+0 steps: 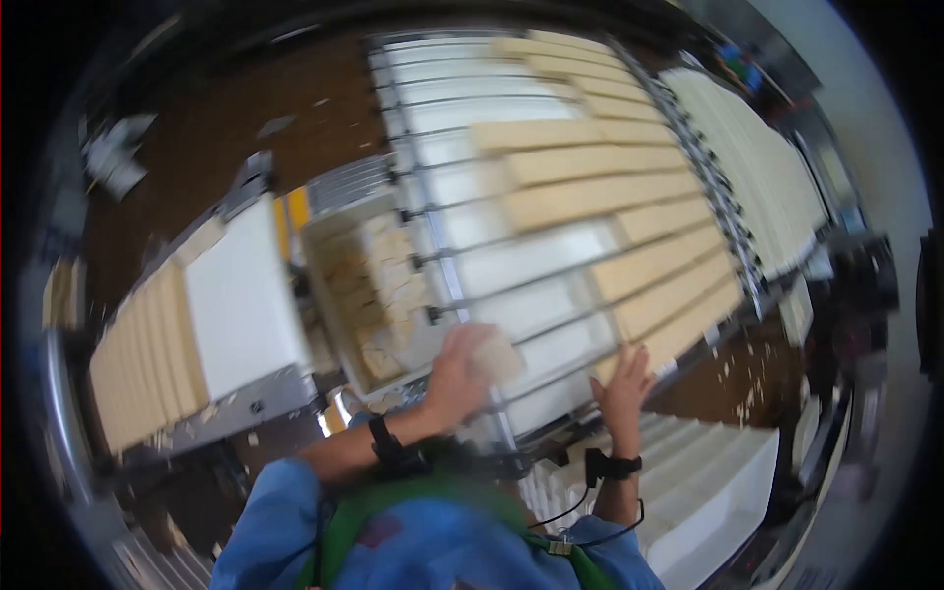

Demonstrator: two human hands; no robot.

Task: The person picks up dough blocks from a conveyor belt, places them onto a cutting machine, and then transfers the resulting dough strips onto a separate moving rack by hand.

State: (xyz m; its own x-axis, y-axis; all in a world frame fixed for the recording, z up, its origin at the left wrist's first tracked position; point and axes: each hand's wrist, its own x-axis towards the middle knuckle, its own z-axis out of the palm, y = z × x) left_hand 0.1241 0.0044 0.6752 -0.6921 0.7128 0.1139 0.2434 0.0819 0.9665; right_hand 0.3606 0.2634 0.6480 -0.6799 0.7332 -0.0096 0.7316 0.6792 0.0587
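My left hand [462, 376] is closed on a pale, flat piece [499, 360] at the near left edge of the slatted conveyor [511, 272]; motion blurs it. Fingers apart, my right hand [622, 385] touches or hovers just over the near end of the pale yellow slabs [674, 300]. These long slabs lie in rows between the dark bars, mostly on the conveyor's right side. White surface shows between the bars on the left.
Left of the conveyor, a bin [339, 285] holds broken pale pieces. Farther left, a white belt [241, 295] carries a row of slabs [147, 359]. White trays [708, 482] stand at the near right. Another pale belt [752, 167] lies at the far right.
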